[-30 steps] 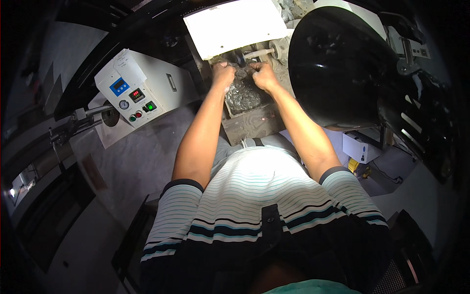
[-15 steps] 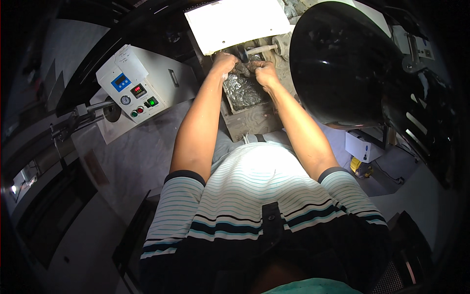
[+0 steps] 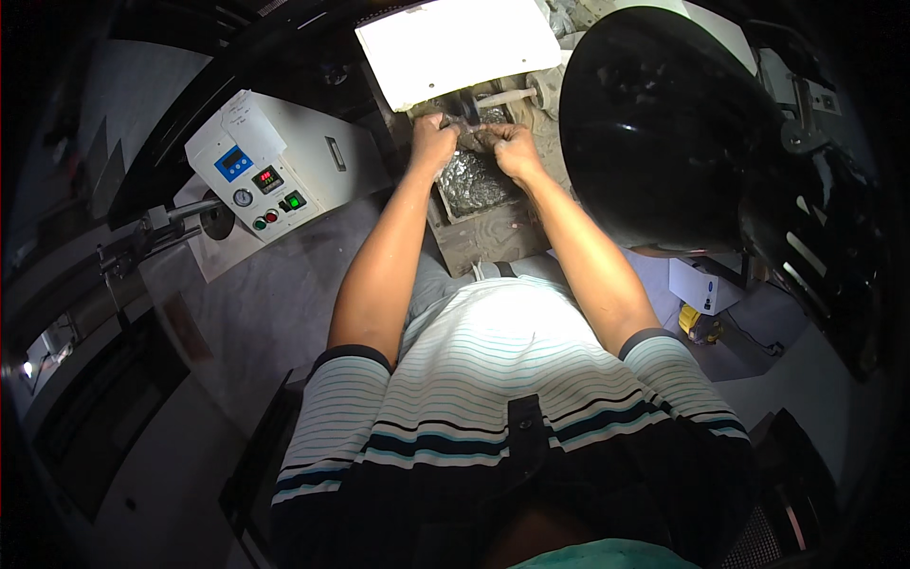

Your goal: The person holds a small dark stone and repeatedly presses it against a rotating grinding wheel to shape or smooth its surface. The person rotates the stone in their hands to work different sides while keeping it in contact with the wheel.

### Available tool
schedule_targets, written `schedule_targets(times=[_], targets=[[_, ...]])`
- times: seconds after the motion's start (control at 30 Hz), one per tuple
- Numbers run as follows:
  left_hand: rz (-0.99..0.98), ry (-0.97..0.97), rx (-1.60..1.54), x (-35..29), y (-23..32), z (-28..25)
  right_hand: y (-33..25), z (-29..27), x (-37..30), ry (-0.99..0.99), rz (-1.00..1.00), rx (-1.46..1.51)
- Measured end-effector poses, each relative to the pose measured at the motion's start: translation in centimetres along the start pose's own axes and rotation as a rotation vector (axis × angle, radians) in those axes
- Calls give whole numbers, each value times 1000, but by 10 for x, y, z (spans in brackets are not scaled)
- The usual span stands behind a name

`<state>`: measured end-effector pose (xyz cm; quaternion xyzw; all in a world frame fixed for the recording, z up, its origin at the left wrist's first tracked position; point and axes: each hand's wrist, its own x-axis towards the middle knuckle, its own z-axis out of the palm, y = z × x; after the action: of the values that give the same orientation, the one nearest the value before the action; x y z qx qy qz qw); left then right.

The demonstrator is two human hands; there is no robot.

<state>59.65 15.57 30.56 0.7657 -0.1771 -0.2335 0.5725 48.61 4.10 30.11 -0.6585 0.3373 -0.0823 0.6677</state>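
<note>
Both arms reach forward to a worn bench unit, where my left hand [image 3: 434, 144] and my right hand [image 3: 515, 152] face each other a short gap apart. The fingers of each are closed in a pinch. Something small and dark seems to lie between the fingertips, too small to make out. Just beyond them is a dark wheel-like part [image 3: 469, 106], with a pale tapered spindle [image 3: 507, 98] to its right. Below the hands lies a tray lined with wet, crumpled, shiny sheeting [image 3: 474, 185]. My fingertips look smeared with grime.
A bright white guard plate [image 3: 460, 52] overhangs the hands. At right looms a large black rounded hood [image 3: 654, 123]. A white control box [image 3: 284, 171] with displays, a gauge and buttons stands left. A small white box [image 3: 694, 284] and a yellow object [image 3: 700, 324] sit lower right.
My left hand has drawn back slightly toward me and turned. My right hand has shifted down a little, its fingers still pinched.
</note>
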Motion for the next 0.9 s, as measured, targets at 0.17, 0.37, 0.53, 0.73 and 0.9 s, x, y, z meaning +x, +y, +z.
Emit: schedule_targets(times=[0.17,0.37,0.53,0.73,0.9], targets=[[-209,-14,-74,-4,-1,3,-11,-4,6,-6,-43,-292],[-126,269,-186,-35,-4,44,-8,-16,12,7,-133,-350],[-210,306,-542,-40,-9,45,-17,-17,4,-14,-282,-519],[-90,305,-397,-29,-22,45,-18,-10,-2,10,-189,-515],[62,272,-115,-45,8,39,5,-20,15,71,-239,-426]])
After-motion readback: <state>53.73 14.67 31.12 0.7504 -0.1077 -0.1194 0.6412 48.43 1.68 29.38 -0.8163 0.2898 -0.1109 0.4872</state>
